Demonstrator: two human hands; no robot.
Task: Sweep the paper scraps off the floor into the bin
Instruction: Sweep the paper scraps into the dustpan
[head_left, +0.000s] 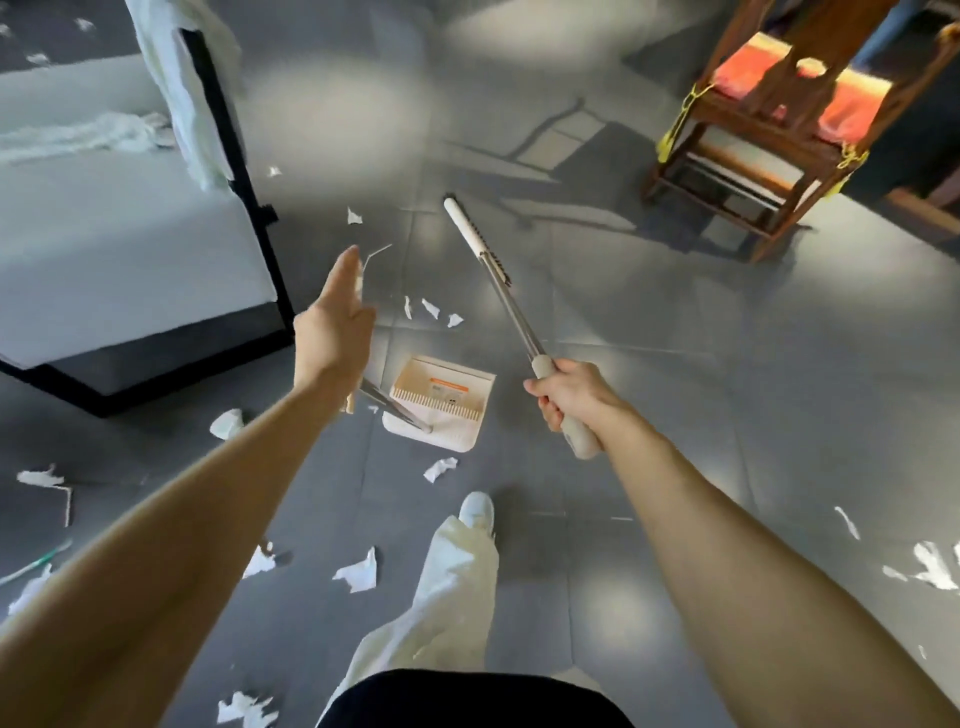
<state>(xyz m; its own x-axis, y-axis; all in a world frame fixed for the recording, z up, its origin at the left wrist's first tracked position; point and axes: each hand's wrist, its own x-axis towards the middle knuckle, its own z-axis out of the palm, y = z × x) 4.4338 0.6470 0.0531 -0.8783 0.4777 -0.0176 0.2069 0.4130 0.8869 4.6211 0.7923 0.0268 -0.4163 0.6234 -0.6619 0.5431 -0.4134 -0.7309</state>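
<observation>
Steel broom (511, 312) clenched; left hand (332, 327) outstretched.

Glossy grey tiled floor (675, 364), wooden chair (769, 119), black-framed white bed (104, 249).

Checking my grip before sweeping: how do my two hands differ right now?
The right hand grips the broom by its handle, fingers curled; the left hand is open, fingers straight, holding nothing. The right hand sits nearer the body; the left hand reaches farther, past the handle of the dustpan. Both are bare.
</observation>
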